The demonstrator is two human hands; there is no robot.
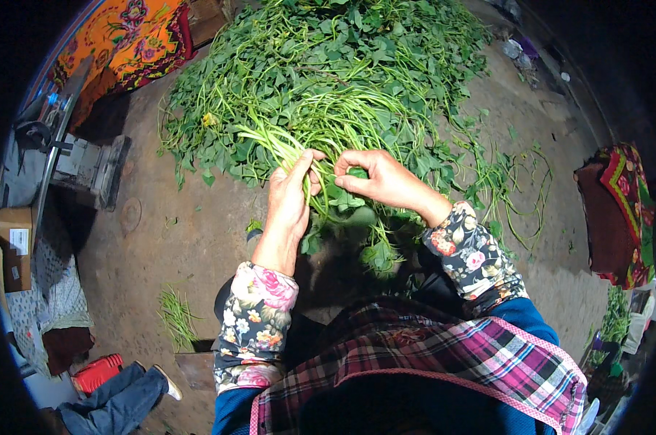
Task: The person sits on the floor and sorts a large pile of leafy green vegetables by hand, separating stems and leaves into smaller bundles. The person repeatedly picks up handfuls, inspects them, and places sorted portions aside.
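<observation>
My left hand grips a bunch of pale green leaf stalks, their ends fanning out up and to the left past the thumb. Close beside it on the right, my right hand has its thumb and forefinger pinched together around a green leaf, part of which the fingers hide. Beyond both hands spreads a large heap of leafy green vines, possibly sweet potato vines. Several leaves hang below the right hand, over the shaded space by my knees.
Cut stalks lie on the bare floor at left. Another person's jeans-clad legs extend at lower left, beside a red plastic object. A cardboard box stands at far left. Loose vines and a flowered cloth are at right.
</observation>
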